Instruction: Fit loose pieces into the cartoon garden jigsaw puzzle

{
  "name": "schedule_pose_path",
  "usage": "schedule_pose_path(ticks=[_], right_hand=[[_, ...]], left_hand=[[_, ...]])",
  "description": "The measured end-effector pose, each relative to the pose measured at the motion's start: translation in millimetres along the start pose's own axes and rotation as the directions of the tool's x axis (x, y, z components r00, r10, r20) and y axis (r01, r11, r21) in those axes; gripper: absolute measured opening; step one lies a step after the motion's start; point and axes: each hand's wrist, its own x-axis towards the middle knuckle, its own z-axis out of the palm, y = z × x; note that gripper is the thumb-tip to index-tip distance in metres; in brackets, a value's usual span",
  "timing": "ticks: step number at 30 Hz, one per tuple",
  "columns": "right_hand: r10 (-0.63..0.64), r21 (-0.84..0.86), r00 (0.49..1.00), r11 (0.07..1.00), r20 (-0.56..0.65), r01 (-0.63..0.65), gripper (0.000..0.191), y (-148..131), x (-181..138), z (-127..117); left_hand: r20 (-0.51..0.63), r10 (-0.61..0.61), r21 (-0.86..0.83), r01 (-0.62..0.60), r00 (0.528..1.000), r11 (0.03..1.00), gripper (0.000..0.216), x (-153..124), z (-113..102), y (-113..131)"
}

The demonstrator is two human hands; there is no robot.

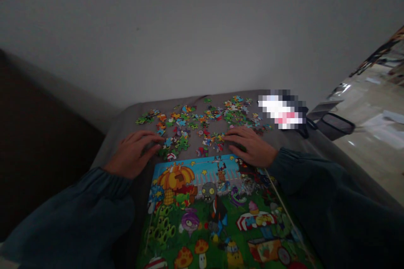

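Observation:
My left hand [135, 153] rests at the left edge of a spread of loose jigsaw puzzle pieces [183, 141], its fingers stretched out and the thumb apart. Opposite it, my right hand [248, 145] reaches in from the right with fingers extended, the tips at the pieces in the middle. Neither hand visibly grips a piece. Just below both hands lies a flat puzzle board [205, 214] with a cartoon picture of a pumpkin, zombies, mushrooms and plants. My right wrist is over its upper right corner. The nearest end of the board runs out of view.
Grey cloth [118, 124] covers the surface under the pieces. At the back right lies a blurred-out bright object [280, 111] beside a dark strap or frame [337, 122]. A pale wall [195, 42] rises behind, and a dark panel [38, 143] stands at left. Shiny floor shows at right.

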Motion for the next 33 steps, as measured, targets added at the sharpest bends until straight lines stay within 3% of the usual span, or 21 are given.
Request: schedule_pose_path(ticks=[5, 13, 19, 24, 27, 33], right_hand=[[0.007, 0.027, 1.0, 1.0, 0.013, -0.007, 0.03, -3, -2, -1], [0.013, 0.032, 0.999, 0.999, 0.033, -0.014, 0.031, -2, -2, -2], [0.01, 0.018, 0.999, 1.0, 0.036, -0.011, 0.03, -2, -2, -1], [0.001, 0.012, 1.0, 1.0, 0.027, -0.001, 0.028, -2, -1, -1], [0.009, 0.018, 1.0, 1.0, 0.02, -0.009, 0.028, -1, -2, 1], [0.01, 0.031, 1.0, 0.999, 0.004, -0.01, 0.028, 2, -1, 2]], left_hand=[[0.013, 0.011, -0.004, -0.011, 1.0, 1.0, 0.05, -5, 2, 15], [0.028, -0.066, -0.027, 0.067, 0.997, 0.997, 0.036, 0, 21, 22], [-0.02, -0.099, 0.018, 0.1, 0.995, 0.995, 0.04, 7, 5, -6], [-0.052, -0.239, 0.111, 0.243, 0.97, 0.964, 0.041, 3, -12, -39], [-0.107, -0.292, 0.16, 0.306, 0.95, 0.938, 0.045, 1, -10, -42], [-0.032, -0.159, 0.189, 0.162, 0.987, 0.968, 0.047, 6, 11, -21]])
